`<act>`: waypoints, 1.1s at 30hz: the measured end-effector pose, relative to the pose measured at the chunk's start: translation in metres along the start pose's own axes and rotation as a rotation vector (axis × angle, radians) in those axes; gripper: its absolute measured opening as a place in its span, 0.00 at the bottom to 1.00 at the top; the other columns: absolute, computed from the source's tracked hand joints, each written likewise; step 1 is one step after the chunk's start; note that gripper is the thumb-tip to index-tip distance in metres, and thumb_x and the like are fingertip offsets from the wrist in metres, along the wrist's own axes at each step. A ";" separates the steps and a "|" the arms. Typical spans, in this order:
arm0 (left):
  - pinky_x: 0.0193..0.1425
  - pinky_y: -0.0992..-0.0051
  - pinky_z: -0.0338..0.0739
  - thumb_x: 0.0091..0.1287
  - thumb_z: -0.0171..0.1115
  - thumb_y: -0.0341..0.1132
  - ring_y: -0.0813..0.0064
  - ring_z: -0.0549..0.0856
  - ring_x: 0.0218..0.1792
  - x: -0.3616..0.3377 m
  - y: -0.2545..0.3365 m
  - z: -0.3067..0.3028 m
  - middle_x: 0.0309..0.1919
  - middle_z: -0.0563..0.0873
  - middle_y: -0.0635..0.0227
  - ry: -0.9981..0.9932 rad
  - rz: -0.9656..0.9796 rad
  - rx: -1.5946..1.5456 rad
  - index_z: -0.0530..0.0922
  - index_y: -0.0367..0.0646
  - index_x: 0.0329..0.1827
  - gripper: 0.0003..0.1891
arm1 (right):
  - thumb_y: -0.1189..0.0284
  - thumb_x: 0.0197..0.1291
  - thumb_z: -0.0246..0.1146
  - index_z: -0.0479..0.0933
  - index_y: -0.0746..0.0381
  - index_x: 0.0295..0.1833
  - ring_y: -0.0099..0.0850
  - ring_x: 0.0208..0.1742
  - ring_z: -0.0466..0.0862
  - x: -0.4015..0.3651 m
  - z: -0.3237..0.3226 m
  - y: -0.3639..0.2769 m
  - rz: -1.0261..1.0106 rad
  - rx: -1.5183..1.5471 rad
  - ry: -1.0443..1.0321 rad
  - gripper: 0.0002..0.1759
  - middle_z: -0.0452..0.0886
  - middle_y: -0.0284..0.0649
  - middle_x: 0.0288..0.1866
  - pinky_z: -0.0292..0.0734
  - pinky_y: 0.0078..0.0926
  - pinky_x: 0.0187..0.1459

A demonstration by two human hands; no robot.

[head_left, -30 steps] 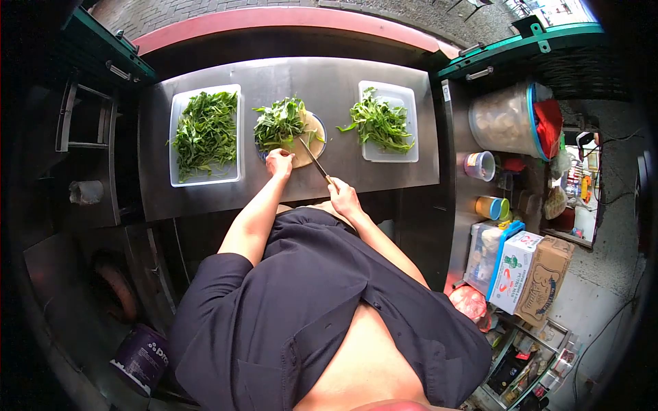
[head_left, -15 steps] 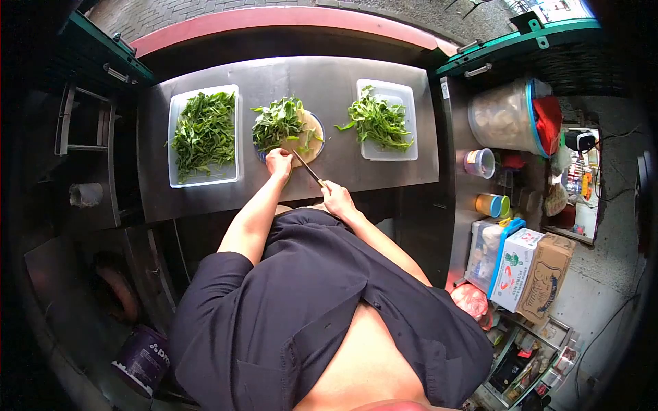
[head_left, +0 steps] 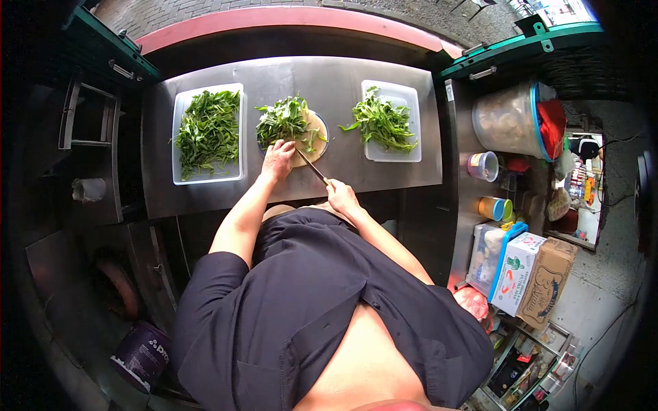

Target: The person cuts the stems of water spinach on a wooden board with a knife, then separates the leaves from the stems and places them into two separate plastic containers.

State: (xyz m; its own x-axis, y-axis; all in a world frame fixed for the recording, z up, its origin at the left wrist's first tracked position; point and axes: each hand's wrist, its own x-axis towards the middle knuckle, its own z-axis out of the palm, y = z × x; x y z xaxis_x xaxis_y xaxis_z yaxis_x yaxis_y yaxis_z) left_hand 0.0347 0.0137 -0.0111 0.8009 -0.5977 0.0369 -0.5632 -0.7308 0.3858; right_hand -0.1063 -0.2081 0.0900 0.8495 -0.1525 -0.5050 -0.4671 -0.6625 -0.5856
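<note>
A heap of leafy greens (head_left: pixel 282 118) lies on a round, pale cutting board (head_left: pixel 317 155) with a blue edge, in the middle of the steel table. My left hand (head_left: pixel 279 159) is at the near side of the heap, its fingers closed on the greens; the fingertips are partly lost among leaves. In my right hand (head_left: pixel 341 197) is the handle of a knife (head_left: pixel 313 168). Its blade points up and left across the board, the tip close to my left fingers. A few cut bits lie on the board's right side.
On the table (head_left: pixel 274 74), a white tray (head_left: pixel 241 130) of greens stands left and a second tray (head_left: pixel 391 155) of greens right. A side counter at right carries a big clear tub (head_left: pixel 504 120), small jars (head_left: pixel 482 165), a blue-lidded box (head_left: pixel 488 253) and cartons (head_left: pixel 545 281).
My left hand has turned and spread more over the near edge of the greens, its elbow farther left. The knife stays in my right hand, its blade near the left fingers. The view shifts slightly.
</note>
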 end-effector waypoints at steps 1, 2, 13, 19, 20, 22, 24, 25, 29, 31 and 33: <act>0.69 0.59 0.70 0.61 0.62 0.29 0.61 0.74 0.70 -0.001 -0.003 0.000 0.69 0.81 0.70 0.000 0.001 0.000 0.85 0.46 0.59 0.21 | 0.63 0.74 0.56 0.81 0.60 0.58 0.57 0.57 0.84 -0.001 -0.001 -0.001 0.001 0.000 0.001 0.17 0.85 0.58 0.51 0.79 0.50 0.56; 0.67 0.60 0.71 0.61 0.63 0.31 0.63 0.74 0.69 -0.001 -0.006 0.001 0.68 0.80 0.72 0.005 0.032 0.023 0.86 0.47 0.58 0.20 | 0.63 0.74 0.57 0.82 0.60 0.58 0.57 0.56 0.84 -0.003 -0.002 -0.002 0.001 0.002 -0.005 0.16 0.85 0.58 0.51 0.79 0.50 0.56; 0.66 0.60 0.71 0.60 0.63 0.30 0.65 0.74 0.69 -0.003 -0.006 -0.001 0.68 0.79 0.74 -0.018 0.057 0.074 0.84 0.50 0.61 0.23 | 0.65 0.73 0.57 0.81 0.63 0.55 0.59 0.54 0.84 -0.013 0.003 -0.010 -0.043 0.039 -0.004 0.16 0.85 0.59 0.49 0.80 0.51 0.54; 0.67 0.60 0.71 0.60 0.63 0.29 0.65 0.73 0.70 -0.002 -0.002 -0.007 0.69 0.78 0.74 -0.016 0.032 0.054 0.84 0.50 0.61 0.23 | 0.65 0.74 0.56 0.81 0.65 0.52 0.60 0.54 0.84 -0.014 0.005 -0.016 -0.033 0.032 -0.021 0.16 0.85 0.61 0.48 0.80 0.52 0.53; 0.69 0.59 0.69 0.60 0.63 0.29 0.63 0.73 0.71 -0.001 -0.001 -0.011 0.69 0.78 0.73 -0.070 0.011 0.031 0.84 0.49 0.61 0.24 | 0.65 0.74 0.56 0.81 0.66 0.52 0.60 0.54 0.84 -0.014 0.005 -0.018 -0.022 0.030 -0.023 0.16 0.85 0.61 0.48 0.80 0.53 0.53; 0.71 0.58 0.68 0.59 0.63 0.28 0.62 0.72 0.72 0.001 0.000 -0.014 0.70 0.78 0.71 -0.122 -0.012 0.009 0.84 0.48 0.62 0.25 | 0.65 0.74 0.56 0.80 0.66 0.52 0.60 0.54 0.84 -0.014 0.006 -0.020 -0.014 0.027 -0.027 0.16 0.85 0.62 0.48 0.80 0.53 0.53; 0.71 0.57 0.68 0.57 0.64 0.28 0.62 0.71 0.73 0.003 0.001 -0.016 0.71 0.77 0.72 -0.157 -0.034 -0.008 0.84 0.50 0.64 0.27 | 0.65 0.74 0.55 0.80 0.67 0.51 0.61 0.53 0.85 -0.013 0.007 -0.022 -0.020 0.015 -0.036 0.16 0.85 0.62 0.47 0.80 0.54 0.52; 0.71 0.57 0.68 0.57 0.64 0.28 0.62 0.71 0.73 0.003 0.001 -0.017 0.71 0.77 0.72 -0.156 -0.037 -0.006 0.84 0.50 0.64 0.27 | 0.65 0.74 0.55 0.80 0.67 0.51 0.61 0.53 0.85 -0.012 0.008 -0.023 -0.023 0.015 -0.037 0.16 0.85 0.62 0.47 0.80 0.54 0.52; 0.71 0.58 0.68 0.55 0.64 0.28 0.61 0.70 0.74 0.003 0.002 -0.020 0.72 0.76 0.72 -0.190 -0.043 0.014 0.83 0.51 0.66 0.30 | 0.68 0.73 0.55 0.79 0.69 0.48 0.63 0.50 0.85 -0.011 0.008 -0.030 -0.056 -0.034 -0.042 0.14 0.85 0.66 0.44 0.81 0.56 0.50; 0.71 0.58 0.68 0.55 0.64 0.27 0.61 0.70 0.74 0.003 0.002 -0.019 0.73 0.76 0.72 -0.201 -0.044 0.017 0.83 0.51 0.66 0.31 | 0.69 0.73 0.55 0.79 0.70 0.47 0.64 0.49 0.85 -0.009 0.011 -0.026 -0.064 -0.049 -0.043 0.14 0.84 0.67 0.43 0.81 0.57 0.49; 0.71 0.58 0.68 0.55 0.64 0.27 0.61 0.70 0.74 0.003 0.001 -0.017 0.73 0.76 0.72 -0.204 -0.048 0.006 0.83 0.51 0.66 0.31 | 0.69 0.72 0.55 0.78 0.71 0.45 0.66 0.49 0.85 -0.010 0.014 -0.023 -0.085 -0.075 -0.019 0.14 0.84 0.69 0.42 0.81 0.58 0.48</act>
State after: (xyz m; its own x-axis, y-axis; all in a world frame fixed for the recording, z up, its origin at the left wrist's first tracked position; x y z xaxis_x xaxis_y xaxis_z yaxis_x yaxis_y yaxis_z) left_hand 0.0401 0.0166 0.0053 0.7697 -0.6157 -0.1690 -0.5268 -0.7619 0.3768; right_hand -0.1078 -0.1810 0.0993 0.8803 -0.0799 -0.4677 -0.3730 -0.7259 -0.5779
